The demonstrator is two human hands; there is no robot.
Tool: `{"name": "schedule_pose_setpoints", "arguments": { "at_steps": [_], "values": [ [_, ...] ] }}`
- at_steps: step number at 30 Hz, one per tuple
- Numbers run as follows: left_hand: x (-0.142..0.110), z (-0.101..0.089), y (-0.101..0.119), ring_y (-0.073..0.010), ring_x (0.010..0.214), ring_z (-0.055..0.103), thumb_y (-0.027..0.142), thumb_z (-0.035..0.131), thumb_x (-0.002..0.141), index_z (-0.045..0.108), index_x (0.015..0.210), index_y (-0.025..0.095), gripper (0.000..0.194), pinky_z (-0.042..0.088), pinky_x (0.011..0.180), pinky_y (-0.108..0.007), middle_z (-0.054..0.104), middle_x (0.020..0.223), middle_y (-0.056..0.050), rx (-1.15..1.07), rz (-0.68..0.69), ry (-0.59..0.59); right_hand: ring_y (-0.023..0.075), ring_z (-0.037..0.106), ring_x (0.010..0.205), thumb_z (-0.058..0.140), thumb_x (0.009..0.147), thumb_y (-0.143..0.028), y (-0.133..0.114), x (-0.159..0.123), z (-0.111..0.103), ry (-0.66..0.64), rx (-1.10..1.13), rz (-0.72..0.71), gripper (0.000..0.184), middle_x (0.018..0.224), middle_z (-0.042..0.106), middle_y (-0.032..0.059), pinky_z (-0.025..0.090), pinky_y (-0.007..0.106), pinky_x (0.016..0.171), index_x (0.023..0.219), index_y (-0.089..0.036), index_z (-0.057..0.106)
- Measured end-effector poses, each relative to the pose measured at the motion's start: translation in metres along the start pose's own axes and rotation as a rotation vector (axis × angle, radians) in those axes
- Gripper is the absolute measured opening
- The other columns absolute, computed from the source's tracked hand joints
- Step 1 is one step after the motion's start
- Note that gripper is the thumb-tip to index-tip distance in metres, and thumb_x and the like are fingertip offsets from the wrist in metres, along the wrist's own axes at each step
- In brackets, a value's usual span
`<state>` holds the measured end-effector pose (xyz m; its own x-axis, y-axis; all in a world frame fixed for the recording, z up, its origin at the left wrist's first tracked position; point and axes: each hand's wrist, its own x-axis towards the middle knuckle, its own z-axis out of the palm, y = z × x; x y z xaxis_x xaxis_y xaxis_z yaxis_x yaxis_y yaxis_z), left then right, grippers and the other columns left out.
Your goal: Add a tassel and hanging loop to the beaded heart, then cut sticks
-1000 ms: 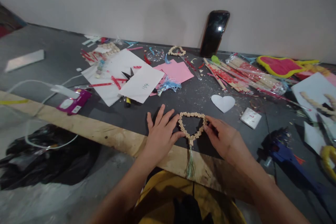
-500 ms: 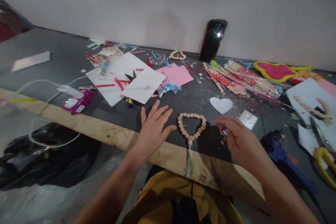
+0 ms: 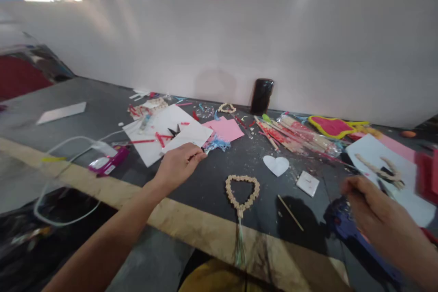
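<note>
"Beaded heart (image 3: 240, 208), knobbly and pale, lies flat on the dark counter (image 3: 201, 196), its silky green tassel (image 3: 240, 244) crossing the wooden edge. And the hands?"

"Right hand (image 3: 383, 221) blurred above a blue tool (image 3: 356, 237), grip unclear; left hand (image 3: 179, 166) closed, fingertips together, near white paper (image 3: 188, 138)."

"Any lettering?"

"The purple device's (image 3: 108, 160) label is too small to read. Beyond, a glossy black phone (image 3: 262, 96) leans on the smooth wall (image 3: 308, 54)."
</note>
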<state>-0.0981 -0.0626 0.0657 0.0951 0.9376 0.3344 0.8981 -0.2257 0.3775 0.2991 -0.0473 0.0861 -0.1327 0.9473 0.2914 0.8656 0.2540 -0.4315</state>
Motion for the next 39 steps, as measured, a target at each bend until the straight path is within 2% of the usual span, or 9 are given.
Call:
{"name": "schedule_pose_setpoints", "arguments": {
  "at_steps": [4,12,16,19,21,25,29,34,39],
  "values": [
    [0.038,0.005,0.000,-0.0138,0.067,0.055,0.042,0.039,0.088,0.056,0.069,0.019,0.035,0.035,0.061,-0.023,0.061,0.070,0.000,0.038,0.042,-0.082,0.0212,0.062,0.061,0.044,0.065,-0.046,0.021,0.035,-0.020,-0.029,-0.138,0.162,0.032,0.072,0.067,0.0033,0.043,0.030,0.053,0.083,-0.024,0.061],
    [0.103,0.054,0.043,-0.0125,0.059,0.050,0.047,0.032,0.090,0.048,0.061,0.019,0.043,0.031,0.055,-0.023,0.052,0.060,0.002,-0.051,0.214,-0.214,0.0141,0.053,0.053,0.035,0.085,-0.028,0.047,0.062,-0.052,0.206,-0.282,0.281,0.033,0.066,0.063,0.0045,0.036,0.025,0.053,0.105,-0.017,0.059],
    [0.125,0.085,0.080,-0.0137,0.070,0.053,0.037,0.040,0.088,0.053,0.063,0.018,0.034,0.038,0.064,-0.024,0.056,0.069,0.000,-0.130,0.373,-0.244,0.0171,0.058,0.061,0.040,0.087,-0.033,0.061,0.042,-0.060,0.147,-0.337,0.312,0.031,0.070,0.064,0.0057,0.039,0.027,0.059,0.104,-0.018,0.060],
    [0.135,0.107,0.106,-0.0152,0.090,0.055,0.020,0.042,0.083,0.060,0.080,0.019,0.018,0.042,0.078,-0.026,0.060,0.091,-0.002,-0.207,0.503,-0.283,0.0255,0.057,0.097,0.045,0.085,-0.030,0.076,0.012,-0.067,0.075,-0.405,0.248,0.037,0.104,0.063,0.0132,0.040,0.035,0.078,0.119,-0.017,0.053],
    [0.137,0.120,0.122,-0.0159,0.098,0.054,0.012,0.041,0.080,0.061,0.086,0.019,0.022,0.043,0.085,-0.028,0.059,0.100,-0.003,-0.203,0.551,-0.290,0.0296,0.050,0.109,0.046,0.084,-0.028,0.087,-0.015,-0.067,0.009,-0.480,0.158,0.043,0.118,0.055,0.0184,0.038,0.040,0.087,0.125,-0.012,0.048],
    [0.133,0.139,0.156,-0.0211,0.108,0.051,0.021,0.048,0.081,0.061,0.099,0.019,0.022,0.041,0.093,-0.037,0.058,0.113,-0.007,-0.132,0.618,-0.276,0.0250,0.060,0.089,0.041,0.088,-0.034,0.093,-0.071,-0.049,-0.159,-0.427,0.046,0.028,0.095,0.066,0.0111,0.045,0.038,0.079,0.096,-0.018,0.062],
    [0.127,0.150,0.184,-0.0228,0.110,0.051,0.024,0.052,0.081,0.057,0.109,0.018,0.029,0.041,0.094,-0.040,0.058,0.115,-0.008,-0.112,0.671,-0.304,0.0219,0.060,0.090,0.049,0.085,-0.037,0.073,-0.107,-0.021,-0.177,-0.291,0.019,0.021,0.093,0.065,0.0072,0.049,0.035,0.076,0.097,-0.022,0.059],
    [0.125,0.153,0.193,-0.0215,0.107,0.053,0.022,0.052,0.080,0.061,0.101,0.019,0.023,0.042,0.093,-0.039,0.061,0.111,-0.006,-0.107,0.647,-0.332,0.0242,0.059,0.082,0.061,0.078,-0.033,0.064,-0.116,0.004,-0.173,-0.340,-0.005,0.023,0.086,0.062,0.0073,0.050,0.040,0.073,0.094,-0.017,0.056],
    [0.124,0.139,0.177,-0.0209,0.109,0.052,0.023,0.049,0.082,0.061,0.101,0.018,0.023,0.042,0.094,-0.038,0.060,0.112,-0.007,-0.090,0.598,-0.351,0.0247,0.058,0.081,0.058,0.080,-0.031,0.075,-0.116,0.009,-0.154,-0.371,-0.033,0.018,0.084,0.060,0.0078,0.050,0.040,0.072,0.090,-0.017,0.055]
  ]
}}
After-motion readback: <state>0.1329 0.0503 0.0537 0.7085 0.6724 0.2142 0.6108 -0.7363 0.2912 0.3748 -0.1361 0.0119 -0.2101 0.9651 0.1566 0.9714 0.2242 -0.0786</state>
